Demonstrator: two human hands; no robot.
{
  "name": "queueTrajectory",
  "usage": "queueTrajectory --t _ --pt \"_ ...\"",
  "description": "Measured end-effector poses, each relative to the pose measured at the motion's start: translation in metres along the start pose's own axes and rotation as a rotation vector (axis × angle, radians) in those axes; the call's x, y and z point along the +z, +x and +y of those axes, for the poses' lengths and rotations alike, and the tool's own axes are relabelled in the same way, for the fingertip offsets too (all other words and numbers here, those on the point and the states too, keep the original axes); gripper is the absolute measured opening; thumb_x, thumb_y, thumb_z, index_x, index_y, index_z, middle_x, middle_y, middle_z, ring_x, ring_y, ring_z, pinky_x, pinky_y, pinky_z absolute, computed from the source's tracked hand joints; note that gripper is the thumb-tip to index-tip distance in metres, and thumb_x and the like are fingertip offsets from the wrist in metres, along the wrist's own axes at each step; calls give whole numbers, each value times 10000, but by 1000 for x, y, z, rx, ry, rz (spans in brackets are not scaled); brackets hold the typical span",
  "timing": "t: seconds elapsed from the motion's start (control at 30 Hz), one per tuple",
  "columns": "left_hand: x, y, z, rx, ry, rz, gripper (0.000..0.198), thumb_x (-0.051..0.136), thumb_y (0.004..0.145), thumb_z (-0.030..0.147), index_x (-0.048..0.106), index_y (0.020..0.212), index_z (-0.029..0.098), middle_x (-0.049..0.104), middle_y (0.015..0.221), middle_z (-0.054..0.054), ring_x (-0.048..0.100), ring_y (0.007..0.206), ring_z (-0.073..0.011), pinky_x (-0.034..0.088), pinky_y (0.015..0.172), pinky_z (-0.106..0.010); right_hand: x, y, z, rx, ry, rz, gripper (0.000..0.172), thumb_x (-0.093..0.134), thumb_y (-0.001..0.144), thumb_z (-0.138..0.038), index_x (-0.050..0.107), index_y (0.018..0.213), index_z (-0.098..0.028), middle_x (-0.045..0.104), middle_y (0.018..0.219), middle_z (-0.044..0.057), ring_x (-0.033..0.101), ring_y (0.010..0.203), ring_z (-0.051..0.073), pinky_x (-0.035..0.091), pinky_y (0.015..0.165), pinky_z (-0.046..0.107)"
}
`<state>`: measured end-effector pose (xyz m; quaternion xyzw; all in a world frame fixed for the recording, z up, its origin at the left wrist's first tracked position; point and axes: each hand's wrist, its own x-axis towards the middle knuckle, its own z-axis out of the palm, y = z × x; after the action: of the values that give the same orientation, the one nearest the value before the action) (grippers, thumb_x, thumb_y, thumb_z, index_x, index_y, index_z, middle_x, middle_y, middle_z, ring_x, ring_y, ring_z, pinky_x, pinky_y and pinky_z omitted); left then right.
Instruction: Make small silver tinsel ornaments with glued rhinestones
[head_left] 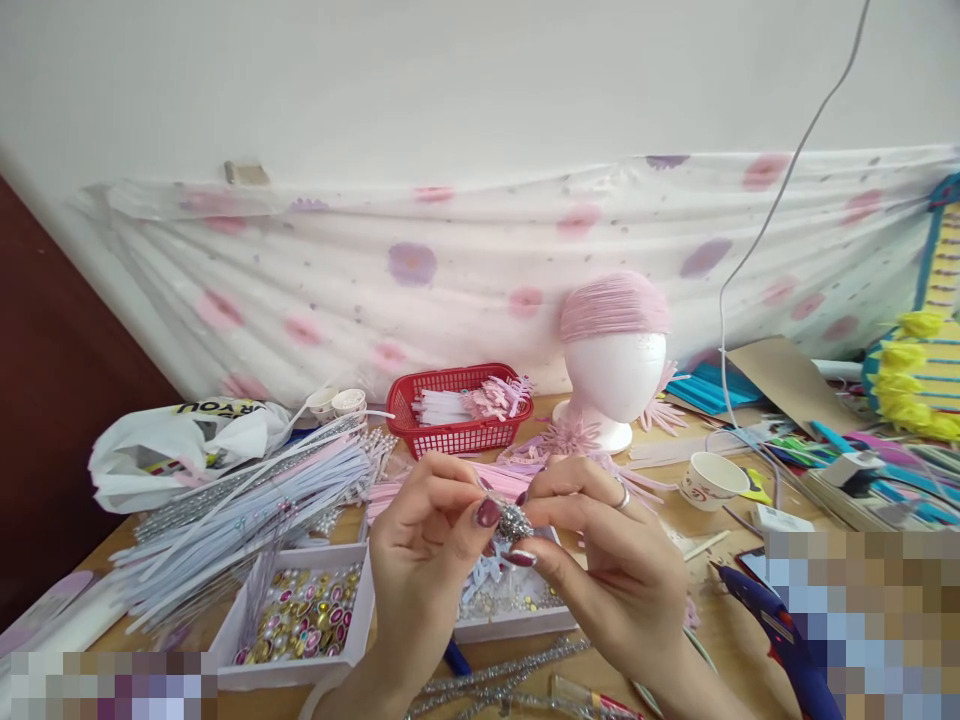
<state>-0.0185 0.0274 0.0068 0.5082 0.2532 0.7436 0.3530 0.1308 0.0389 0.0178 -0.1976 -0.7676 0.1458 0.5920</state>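
My left hand point(424, 545) and my right hand point(600, 570) meet in front of me above the table. Both pinch one small glittery silver ornament point(514, 522) between thumb and fingertips. The right hand wears a ring. Below them stands a white tray point(517, 625) of small beads and a white snowflake piece. To its left, another white tray point(358, 620) holds gold and pink gems. Silver glitter pipe cleaners point(502, 675) lie near the front edge under my wrists.
A bundle of white and silver pipe cleaners point(255, 500) lies at left beside a white plastic bag point(176, 450). Behind stand a red basket point(454, 410), a foam head with a pink cap point(613, 350) and a paper cup point(709, 478). A blue glue gun point(780, 635) lies at right.
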Motion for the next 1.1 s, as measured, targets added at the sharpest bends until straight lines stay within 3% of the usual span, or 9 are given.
queueTrajectory --t 0.23,0.7,0.87,0.97,1.1 --pt "-1 1 4 -106 -41 -37 157 748 846 368 823 822 232 630 851 -56 554 586 -79 466 502 -180 1 -1 3 96 58 55 109 670 894 -110 680 914 -217 630 847 1 606 790 136 511 685 268" --pt "-6 4 13 -406 -218 -193 214 763 826 408 770 782 198 536 905 -22 453 586 -39 388 486 -149 -6 2 7 -122 -113 -5 277 587 876 21 699 992 -204 558 953 25 587 862 128 514 698 242" --pt "-11 6 10 -310 -118 -234 68 823 777 250 764 779 216 557 931 -28 545 784 -98 469 630 -163 -8 2 6 -154 -165 -30 277 592 868 28 689 992 -200 549 979 27 581 883 129 518 704 233" --pt "-15 6 10 -238 -74 -277 51 803 794 196 775 804 236 565 949 -28 556 800 -101 479 650 -172 -9 3 7 -162 -171 -42 265 590 872 23 680 985 -199 542 977 24 577 882 123 514 697 220" --pt "-15 7 11 -284 -139 -266 50 825 775 225 775 774 233 556 920 -18 534 782 -89 468 652 -160 -9 4 7 -163 -138 -61 238 583 882 10 668 966 -196 539 972 23 575 885 124 512 706 222"
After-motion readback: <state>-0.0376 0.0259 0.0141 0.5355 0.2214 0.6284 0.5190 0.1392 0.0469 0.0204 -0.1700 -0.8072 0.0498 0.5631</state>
